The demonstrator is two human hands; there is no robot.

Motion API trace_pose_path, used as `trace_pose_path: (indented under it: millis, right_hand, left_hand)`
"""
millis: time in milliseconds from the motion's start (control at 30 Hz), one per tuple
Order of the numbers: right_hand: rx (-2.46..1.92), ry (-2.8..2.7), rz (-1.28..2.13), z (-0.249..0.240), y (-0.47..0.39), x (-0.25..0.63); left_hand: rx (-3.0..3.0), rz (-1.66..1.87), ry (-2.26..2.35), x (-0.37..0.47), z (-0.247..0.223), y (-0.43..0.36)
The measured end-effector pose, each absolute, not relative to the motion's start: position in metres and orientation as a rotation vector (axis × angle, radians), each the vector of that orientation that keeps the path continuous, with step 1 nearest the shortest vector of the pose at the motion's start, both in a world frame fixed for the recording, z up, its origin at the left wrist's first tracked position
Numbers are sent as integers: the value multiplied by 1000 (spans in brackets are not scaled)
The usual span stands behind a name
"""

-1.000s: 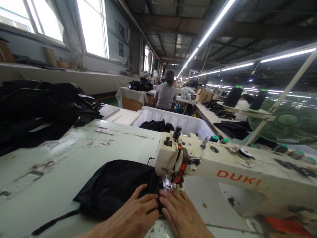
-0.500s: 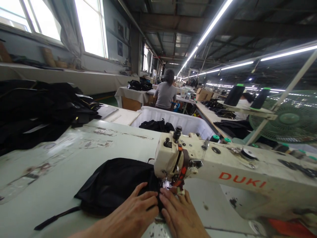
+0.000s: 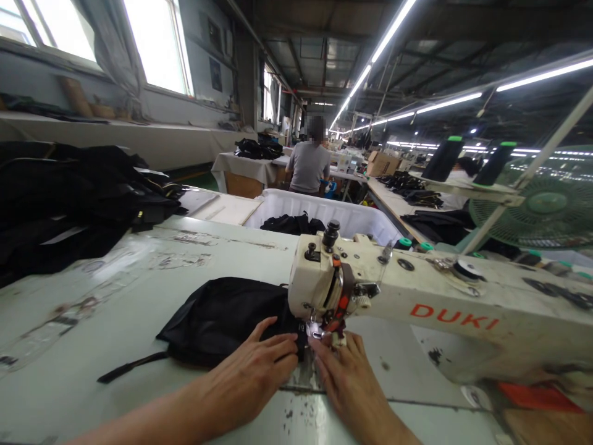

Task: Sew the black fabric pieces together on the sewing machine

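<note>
A black fabric pouch [image 3: 217, 318] lies on the sewing machine's table, its right edge under the needle area of the sewing machine [image 3: 319, 296]. A narrow black strap [image 3: 132, 366] trails from its lower left corner. My left hand [image 3: 259, 371] rests on the pouch's right part, fingers spread and fingertips pressing near the edge. Close beside the lit presser foot [image 3: 315, 332], my right hand [image 3: 345, 371] reaches forward with fingers stretched out and apart. Its fingertips are partly hidden by the machine head, so whether they touch fabric is unclear.
A heap of black fabric pieces [image 3: 69, 198] covers the table's left side. Behind the machine stands a white plastic bin [image 3: 365, 225] holding black items. Thread cones [image 3: 442, 159] and a green fan [image 3: 546, 201] are at right. A person in grey [image 3: 309, 165] sits farther back.
The pouch and its strap have shifted right and away from me, towards the needle. Both hands have moved slightly, and a small light marking now shows near the pouch's edge.
</note>
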State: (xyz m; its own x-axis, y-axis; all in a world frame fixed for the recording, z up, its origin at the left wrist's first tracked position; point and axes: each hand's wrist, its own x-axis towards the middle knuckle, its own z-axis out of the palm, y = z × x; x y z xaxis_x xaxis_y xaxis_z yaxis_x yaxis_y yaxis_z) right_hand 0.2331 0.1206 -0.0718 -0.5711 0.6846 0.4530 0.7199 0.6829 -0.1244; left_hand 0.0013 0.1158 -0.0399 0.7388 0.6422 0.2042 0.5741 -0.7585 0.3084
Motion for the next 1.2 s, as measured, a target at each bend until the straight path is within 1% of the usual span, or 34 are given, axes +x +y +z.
trace_pose_path:
  millis: [167,300,467,667,833,1033,1200]
  right_hand:
    - [-1102,-2461,107,-65,118,236]
    - [-1049,-2556,154,-64,118,235]
    - [-1066,-2589,183,-66,117,234]
    - [-1084,-2518,123,-73,121,234]
    - [-1130,-2420,92,-68,118,234]
    - [-1063,-2528,-9,-69,118,230]
    - [-1083,-2508,-63,-76,122,226]
  left_hand:
    - [2780,470,958,2,-38,113]
    - [2835,417,961,3,-37,112]
    - [2846,462,925,2,-36,111]
    - [2796,492,894,2,-34,116]
    - [2753,522,909,2,-35,119]
    - [2744,549,913,3,-37,122]
    - [2760,487,920,4,-37,129]
